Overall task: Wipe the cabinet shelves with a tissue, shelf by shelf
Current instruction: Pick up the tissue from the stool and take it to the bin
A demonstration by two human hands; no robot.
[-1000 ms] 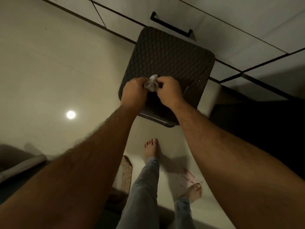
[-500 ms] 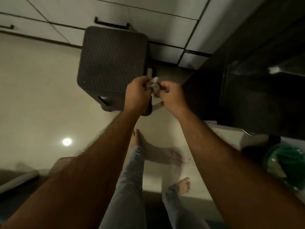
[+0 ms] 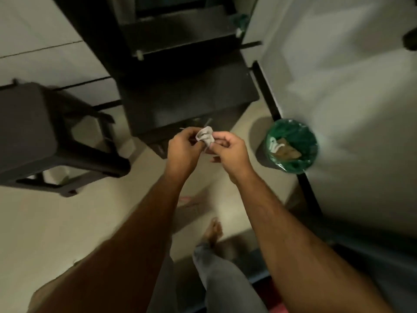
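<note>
White tissue (image 3: 205,137) bunched up, cabinet (image 3: 180,86) now in view

Both grips pinch it: left hand (image 3: 184,146) and right hand (image 3: 229,150), fingers curled round the crumpled, greyish wad. View has swung off the dark stool (image 3: 33,132), now at 9 o'clock; the open dark shelves sit at 12, green-lined bin (image 3: 291,146) at 3. Wiping looks about to start.

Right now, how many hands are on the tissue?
2. The left hand pinches the tissue from the left, the right hand from the right, in front of the dark cabinet.
</note>
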